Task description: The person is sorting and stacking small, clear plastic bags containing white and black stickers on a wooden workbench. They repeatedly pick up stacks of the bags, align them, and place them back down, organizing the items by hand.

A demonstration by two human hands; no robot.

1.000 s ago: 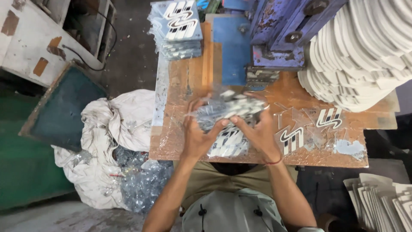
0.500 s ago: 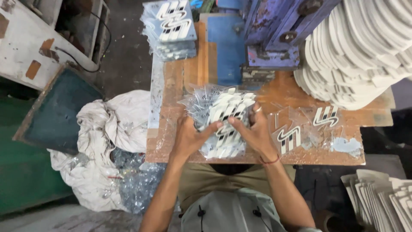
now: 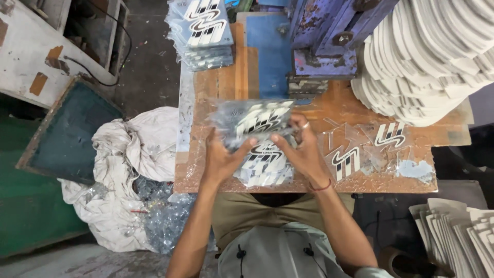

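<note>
Head view: my left hand [image 3: 222, 160] and right hand [image 3: 302, 152] both close their fingers on a clear film sheet with black-and-white stripes [image 3: 257, 121], held just above the stack of similar sheets [image 3: 265, 167] at the wooden table's [image 3: 216, 85] near edge.

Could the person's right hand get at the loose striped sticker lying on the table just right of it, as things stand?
Probably yes. The striped sticker lies flat on the wooden table close beside the right hand, with nothing between them. But that hand, with the left hand, is gripping a clear-wrapped sheet, so it would have to let go first.
</note>
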